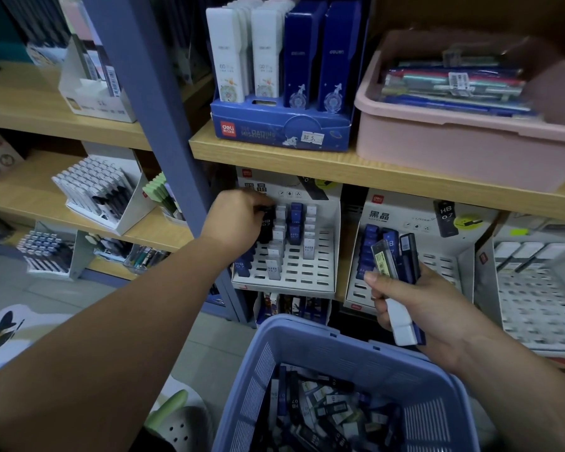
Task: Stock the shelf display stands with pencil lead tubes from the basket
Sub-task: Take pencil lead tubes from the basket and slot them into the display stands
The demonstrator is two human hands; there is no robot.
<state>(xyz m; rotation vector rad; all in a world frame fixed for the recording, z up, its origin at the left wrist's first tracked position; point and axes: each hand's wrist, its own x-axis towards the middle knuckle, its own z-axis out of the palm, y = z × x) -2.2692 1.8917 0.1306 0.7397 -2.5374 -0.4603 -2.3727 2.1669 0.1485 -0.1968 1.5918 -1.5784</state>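
Left hand (237, 220) curls around one black pencil lead tube (265, 227) at the white slotted display stand (322, 267); right hand (418, 306) clasps about four mixed tubes (387, 259) above the blue plastic basket (307, 336)

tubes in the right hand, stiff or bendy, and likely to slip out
Probably stiff: the tubes stick up straight above the right hand without sagging. Likely light, since several sit in one grip. They look smooth and are fanned at differing angles, so one may well slide out.
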